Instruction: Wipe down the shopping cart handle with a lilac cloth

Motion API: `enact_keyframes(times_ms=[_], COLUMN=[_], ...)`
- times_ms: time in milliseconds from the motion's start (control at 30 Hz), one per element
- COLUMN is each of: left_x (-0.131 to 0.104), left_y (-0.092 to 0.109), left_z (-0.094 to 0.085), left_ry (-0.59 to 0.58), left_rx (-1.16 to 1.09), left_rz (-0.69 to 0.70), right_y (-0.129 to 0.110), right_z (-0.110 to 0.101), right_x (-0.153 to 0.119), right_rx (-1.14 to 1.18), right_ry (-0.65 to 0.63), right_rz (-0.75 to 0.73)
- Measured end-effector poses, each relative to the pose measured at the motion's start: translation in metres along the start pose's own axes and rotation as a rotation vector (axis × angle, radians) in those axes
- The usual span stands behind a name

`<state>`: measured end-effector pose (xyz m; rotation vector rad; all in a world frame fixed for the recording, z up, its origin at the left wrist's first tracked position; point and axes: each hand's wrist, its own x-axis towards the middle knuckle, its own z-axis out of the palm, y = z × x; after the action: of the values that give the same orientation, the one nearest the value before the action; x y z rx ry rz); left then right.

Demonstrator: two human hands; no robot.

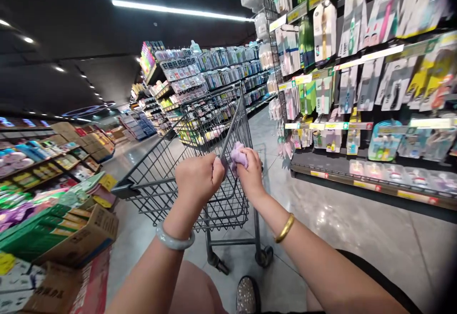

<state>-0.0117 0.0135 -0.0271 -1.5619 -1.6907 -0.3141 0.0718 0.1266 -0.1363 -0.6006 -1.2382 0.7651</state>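
Fingers [217, 171] of the left hand [196, 176] were curled tight into a fist on the near top edge of the shopping cart [237, 209], at its right end. Right hand [252, 173] was just beside that fist, its fingers bent inward, partly closed, pinching a crumpled purple cloth [237, 154]. Cloth stuck out on the fist side of the right fingertips, at the cart's corner; whether it touched the bar, couldn't tell. Cart basket spread ahead of and below both sets of fingers, wire sides sloping away to the left. Caster wheels [264, 256] stood on the tile floor [321, 223] below the fingers. Pale bangle [174, 240] sat behind the left fingers, on the wrist; gold bangle [284, 228] sat behind the right ones. Glittery shoe [247, 295] was below and nearer the body than the fingers. To the right of the fingers, well apart, a shelf rack [307, 161] carried hanging packs [352, 28] and price tags [337, 125]. Cardboard box [103, 228] with green packs [34, 235] stood well left of the fingers. Stocked shelves [232, 62] ran far ahead of them, under a strip light [178, 10].
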Motion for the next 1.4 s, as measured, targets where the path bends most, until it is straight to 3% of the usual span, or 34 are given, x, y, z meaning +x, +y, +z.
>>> enact_keyframes(times_ms=[67,133,267,333,433,500,667,700,800,900,1000,1067,1133,1233,1300,1400], left_x=[-0.003,-0.005,-0.007,-0.009,-0.014,-0.016,-0.024,-0.026,-0.036,-0.041,-0.035,-0.022,-0.005,0.017,0.023,0.016], left_y=[-0.005,-0.011,-0.021,-0.024,-0.03,-0.035,-0.058,-0.064,-0.084,-0.101,-0.107,-0.101,-0.09,-0.07,-0.06,-0.053], left_z=[0.005,0.01,0.017,0.018,0.019,0.019,0.021,0.021,0.017,0.006,-0.013,-0.026,-0.036,-0.039,-0.033,-0.017], left_ry=[0.096,0.176,0.352,0.374,0.333,0.335,0.391,0.388,0.293,0.069,-0.235,-0.377,-0.435,-0.485,-0.502,-0.44], left_rx=[-0.027,-0.061,-0.104,-0.125,-0.157,-0.18,-0.264,-0.285,-0.307,-0.277,-0.252,-0.246,-0.22,-0.117,-0.063,0.04], left_rz=[0.035,0.079,0.167,0.178,0.159,0.162,0.213,0.21,0.132,0.013,-0.105,-0.157,-0.172,-0.173,-0.156,-0.12], right_y=[-0.01,-0.033,-0.072,-0.066,-0.044,-0.042,-0.066,-0.064,-0.041,-0.025,-0.039,-0.048,-0.041,0.0,0.035,0.07], right_z=[-0.003,-0.01,-0.015,-0.011,-0.003,0.001,0.012,0.014,0.017,0.023,0.036,0.046,0.052,0.051,0.045,0.034], right_x=[0.004,0.008,0.009,0.011,0.018,0.022,0.027,0.03,0.041,0.036,0.009,-0.013,-0.029,-0.034,-0.027,-0.013], right_rx=[0.05,0.093,0.034,-0.057,-0.212,-0.275,-0.221,-0.225,-0.314,-0.365,-0.316,-0.276,-0.256,-0.271,-0.296,-0.32], right_ry=[0.014,-0.026,-0.246,-0.298,-0.272,-0.262,-0.49,-0.521,-0.461,-0.419,-0.453,-0.456,-0.46,-0.451,-0.456,-0.421], right_rz=[-0.024,-0.201,-0.572,-0.553,-0.306,-0.243,-0.69,-0.719,-0.529,-0.367,-0.495,-0.638,-0.794,-0.925,-0.845,-0.489])
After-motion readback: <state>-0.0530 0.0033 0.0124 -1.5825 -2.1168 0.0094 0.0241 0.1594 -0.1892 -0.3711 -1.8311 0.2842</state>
